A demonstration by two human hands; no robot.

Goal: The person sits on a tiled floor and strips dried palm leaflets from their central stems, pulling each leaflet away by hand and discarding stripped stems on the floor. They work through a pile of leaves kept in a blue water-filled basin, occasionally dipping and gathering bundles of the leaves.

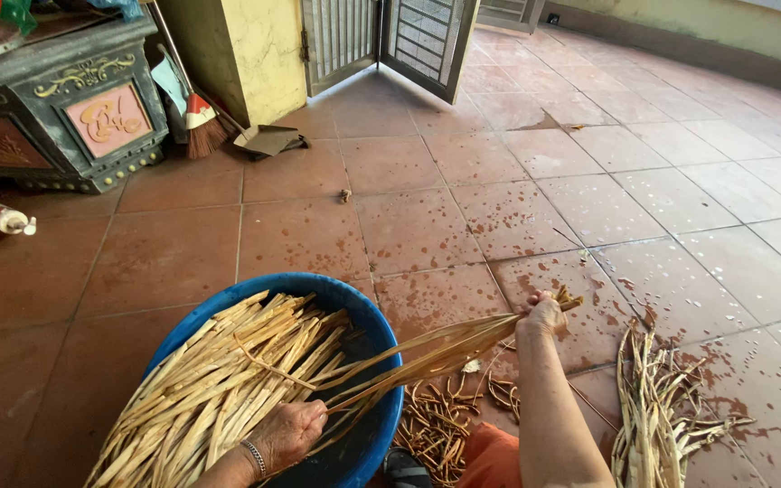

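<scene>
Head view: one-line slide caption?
Right hand and left hand hold pale fibre strips stretched over a strip-filled blue basin on red tiles.

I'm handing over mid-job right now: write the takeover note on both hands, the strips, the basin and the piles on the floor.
Left hand: closed on the near ends of a few long pale strips, over the blue basin.
Right hand: gripping the far ends of the same strips, held taut above the tiled floor.
Basin: heaped with pale split strips.
Floor: curled brown peelings near the basin; a pile of long stringy strips at right.
Done: that pile at right, apparently. Left: the basin's heap, apparently.
</scene>
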